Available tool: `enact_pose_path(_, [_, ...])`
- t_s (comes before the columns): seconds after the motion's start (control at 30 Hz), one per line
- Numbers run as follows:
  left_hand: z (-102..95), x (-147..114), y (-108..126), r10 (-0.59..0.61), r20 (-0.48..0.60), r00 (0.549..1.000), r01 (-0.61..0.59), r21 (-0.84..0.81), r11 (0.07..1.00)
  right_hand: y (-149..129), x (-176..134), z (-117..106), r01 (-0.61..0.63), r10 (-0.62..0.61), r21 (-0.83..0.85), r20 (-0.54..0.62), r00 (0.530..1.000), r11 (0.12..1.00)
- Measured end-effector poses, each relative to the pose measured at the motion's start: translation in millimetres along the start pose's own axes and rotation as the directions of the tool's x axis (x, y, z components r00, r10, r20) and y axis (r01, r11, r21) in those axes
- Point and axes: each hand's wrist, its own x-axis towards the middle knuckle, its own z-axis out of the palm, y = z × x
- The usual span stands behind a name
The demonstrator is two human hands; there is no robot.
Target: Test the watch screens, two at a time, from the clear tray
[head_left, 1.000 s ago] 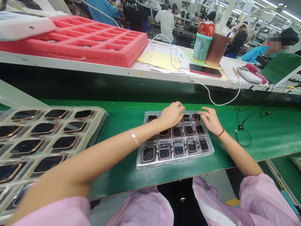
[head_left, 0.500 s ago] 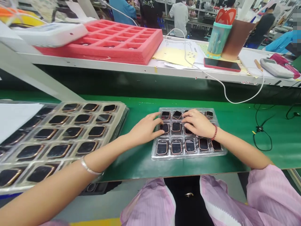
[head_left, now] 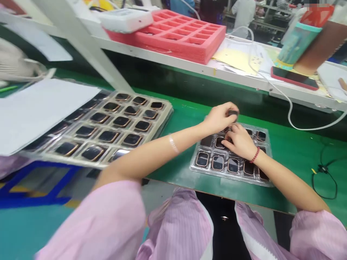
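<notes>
1. The left hand [head_left: 218,118] is lifted over the far edge of the small clear tray [head_left: 267,159], its fingers [head_left: 232,107] clamped on one dark watch case [head_left: 232,113].
2. The right hand [head_left: 240,141] lies on the tray's middle cells, fingers bent and close together, touching the cases there; whether they grip one I cannot tell.
3. The tray sits on the green surface [head_left: 295,151], well apart from the larger stack of filled trays [head_left: 114,124] to the left.
</notes>
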Motion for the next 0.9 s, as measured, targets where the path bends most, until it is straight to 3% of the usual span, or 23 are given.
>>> enact_pose_path(0.1, [13.4, 23, 1, -0.015, 0.064, 0.998, 0.034, -0.303, 0.952, -1, -1, 4, 0.028, -0.024, 0.110, -0.037, 0.999, 0.994])
enact_pose_path(0.2, [10.3, 22, -8, -0.132, 0.140, 0.981, 0.177, -0.396, 0.901, -2, -2, 2, 0.029, -0.013, 0.389, -0.042, 0.999, 0.921])
enact_pose_path(0.27, [3.0, 13, -17, -0.207, 0.163, 0.965, 0.257, -0.414, 0.873, -1, -3, -4, -0.049, 0.044, 0.653, 0.024, 0.999, 0.756])
enact_pose_path(0.37, [-7.5, 1, -31, -0.245, 0.225, 0.943, 0.327, -0.499, 0.802, 10, -6, -14, -0.244, 0.197, 0.892, 0.180, 0.964, 0.381])
enact_pose_path(0.47, [-9.2, -4, -42, -0.204, 0.381, 0.902, 0.408, -0.600, 0.688, 30, -12, -20, -0.314, 0.353, 0.941, 0.254, 0.901, 0.124])
enact_pose_path(0.57, [-3.2, -4, -50, -0.173, 0.461, 0.870, 0.447, -0.592, 0.670, 47, -22, -21, -0.303, 0.422, 0.951, 0.299, 0.856, -0.059])
enact_pose_path(0.63, [0.6, -2, -54, -0.168, 0.481, 0.860, 0.456, -0.578, 0.677, 53, -28, -20, -0.290, 0.404, 0.943, 0.333, 0.852, -0.165])
enact_pose_path(0.73, [1.8, -2, -57, -0.163, 0.492, 0.855, 0.452, -0.556, 0.697, 56, -32, -18, -0.290, 0.327, 0.921, 0.367, 0.871, -0.261])
enact_pose_path(0.9, [2.3, -6, -59, -0.149, 0.459, 0.876, 0.402, -0.524, 0.751, 60, -31, -14, -0.235, 0.266, 0.913, 0.330, 0.905, -0.333])
